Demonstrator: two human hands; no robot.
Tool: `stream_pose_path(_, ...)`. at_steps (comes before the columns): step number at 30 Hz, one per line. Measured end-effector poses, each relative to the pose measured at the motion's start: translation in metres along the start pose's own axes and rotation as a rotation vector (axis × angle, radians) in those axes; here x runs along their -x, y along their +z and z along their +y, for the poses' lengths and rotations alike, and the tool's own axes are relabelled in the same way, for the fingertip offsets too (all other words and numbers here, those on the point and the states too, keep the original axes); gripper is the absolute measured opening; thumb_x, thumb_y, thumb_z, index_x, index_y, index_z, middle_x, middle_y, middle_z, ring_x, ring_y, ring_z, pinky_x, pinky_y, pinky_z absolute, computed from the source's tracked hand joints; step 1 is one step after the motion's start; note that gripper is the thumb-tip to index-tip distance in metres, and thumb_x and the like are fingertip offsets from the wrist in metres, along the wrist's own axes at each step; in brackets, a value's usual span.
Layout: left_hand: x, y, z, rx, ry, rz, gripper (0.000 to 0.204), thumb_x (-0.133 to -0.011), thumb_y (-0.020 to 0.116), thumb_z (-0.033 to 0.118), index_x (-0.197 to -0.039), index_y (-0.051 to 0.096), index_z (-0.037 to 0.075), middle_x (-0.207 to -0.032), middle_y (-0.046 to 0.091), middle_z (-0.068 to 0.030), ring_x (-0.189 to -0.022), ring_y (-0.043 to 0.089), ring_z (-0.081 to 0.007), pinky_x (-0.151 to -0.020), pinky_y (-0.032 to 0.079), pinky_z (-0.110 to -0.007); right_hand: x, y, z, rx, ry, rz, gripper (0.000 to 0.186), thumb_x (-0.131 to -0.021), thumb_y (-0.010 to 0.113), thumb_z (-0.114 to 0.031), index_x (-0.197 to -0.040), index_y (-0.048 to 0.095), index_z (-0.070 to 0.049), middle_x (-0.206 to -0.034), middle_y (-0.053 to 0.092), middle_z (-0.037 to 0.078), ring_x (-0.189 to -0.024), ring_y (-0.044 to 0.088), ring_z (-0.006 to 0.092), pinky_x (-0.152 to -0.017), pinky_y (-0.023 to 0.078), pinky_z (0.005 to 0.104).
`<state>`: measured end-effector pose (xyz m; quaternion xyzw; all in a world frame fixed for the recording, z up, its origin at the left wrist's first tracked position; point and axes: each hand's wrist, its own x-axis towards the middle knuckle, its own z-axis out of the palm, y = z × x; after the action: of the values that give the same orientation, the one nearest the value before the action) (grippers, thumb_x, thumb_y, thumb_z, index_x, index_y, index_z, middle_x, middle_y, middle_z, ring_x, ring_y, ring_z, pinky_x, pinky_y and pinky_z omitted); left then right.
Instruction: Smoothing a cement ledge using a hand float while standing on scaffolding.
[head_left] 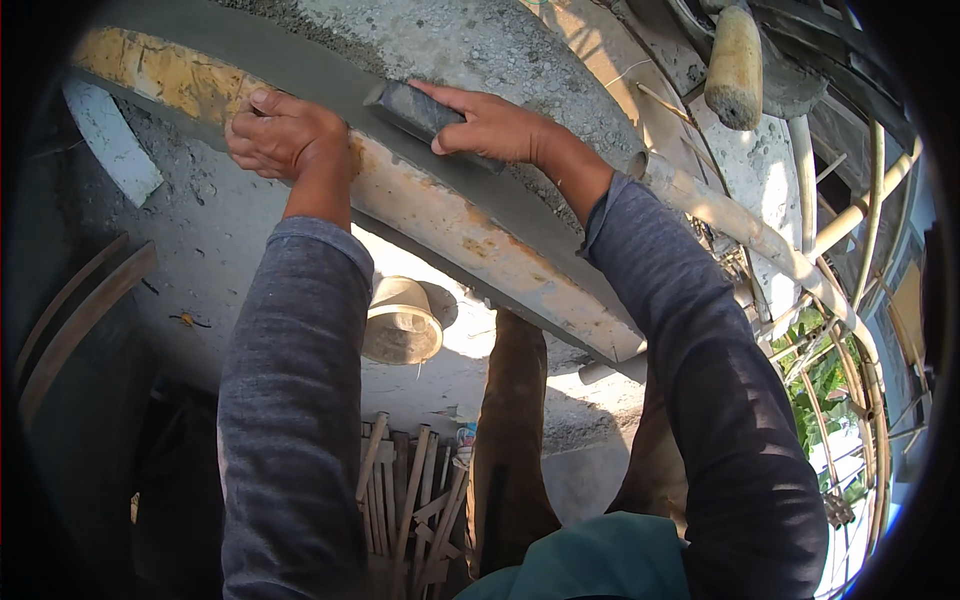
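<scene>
A long, pale plank stained with yellow and rust runs diagonally along the edge of a band of smooth wet mortar. My left hand is closed over the plank's upper edge, fingers curled around it. In my right hand is a grey, cement-coated float, a block-like piece lying on the mortar just behind the plank. My right thumb and fingers grip its sides; its underside is hidden.
Rough concrete lies beyond the mortar. A trowel with a wooden handle rests at the upper right, near a pipe and bamboo poles. Below the plank are a pale bucket and several wood strips.
</scene>
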<state>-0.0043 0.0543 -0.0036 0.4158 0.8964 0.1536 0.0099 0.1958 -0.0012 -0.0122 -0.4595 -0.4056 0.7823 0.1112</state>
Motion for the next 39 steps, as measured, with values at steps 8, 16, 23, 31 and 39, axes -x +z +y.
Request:
stream_pose_path(8, -0.002, 0.003, -0.004, -0.031, 0.010, 0.011, 0.047, -0.098, 0.036, 0.044, -0.113, 0.051, 0.002, -0.131, 0.042, -0.0205, -0.128, 0.034, -0.0388, -0.104, 0.030, -0.052, 0.104, -0.004, 0.051, 0.123, -0.139, -0.185, 0.088, -0.065, 0.065, -0.014, -0.148, 0.035, -0.018, -0.135, 0.045, 0.013, -0.123, 0.047, 0.0278, -0.105, 0.036, 0.0346)
stream_pose_path(16, -0.004, 0.008, -0.009, -0.056, 0.018, 0.067, 0.048, -0.097, 0.037, 0.045, -0.109, 0.052, 0.001, -0.129, 0.043, -0.0193, -0.125, 0.036, -0.0388, -0.102, 0.031, -0.052, 0.057, -0.019, 0.077, -0.046, 0.074, 0.123, 0.087, -0.075, 0.072, -0.045, -0.147, 0.035, -0.013, -0.128, 0.056, 0.017, -0.108, 0.058, 0.0248, -0.094, 0.043, 0.0319)
stream_pose_path(23, -0.002, 0.009, -0.002, -0.014, 0.017, 0.051, 0.045, -0.097, 0.038, 0.044, -0.109, 0.051, 0.003, -0.127, 0.043, -0.0180, -0.124, 0.035, -0.0374, -0.103, 0.030, -0.050, -0.052, -0.015, 0.055, 0.040, 0.026, 0.072, 0.087, -0.073, 0.074, -0.044, -0.145, 0.038, -0.012, -0.127, 0.058, 0.016, -0.111, 0.057, 0.0242, -0.094, 0.043, 0.0326)
stream_pose_path(31, -0.003, 0.004, -0.007, -0.032, 0.019, 0.036, 0.045, -0.097, 0.038, 0.045, -0.112, 0.051, 0.005, -0.129, 0.042, -0.0169, -0.127, 0.033, -0.0363, -0.103, 0.030, -0.051, 0.074, -0.012, 0.103, -0.369, 0.152, -0.209, 0.087, -0.068, 0.076, -0.009, -0.146, 0.037, -0.011, -0.135, 0.052, 0.009, -0.120, 0.050, 0.0189, -0.104, 0.035, 0.0307)
stream_pose_path(39, -0.005, -0.002, -0.009, -0.036, 0.020, 0.023, 0.047, -0.097, 0.039, 0.046, -0.113, 0.051, 0.004, -0.130, 0.042, -0.0173, -0.129, 0.032, -0.0355, -0.103, 0.029, -0.052, 0.047, -0.005, 0.047, -0.009, 0.254, 0.095, 0.092, -0.076, 0.067, -0.058, -0.145, 0.035, -0.007, -0.134, 0.051, 0.021, -0.126, 0.048, 0.0318, -0.104, 0.037, 0.0360)
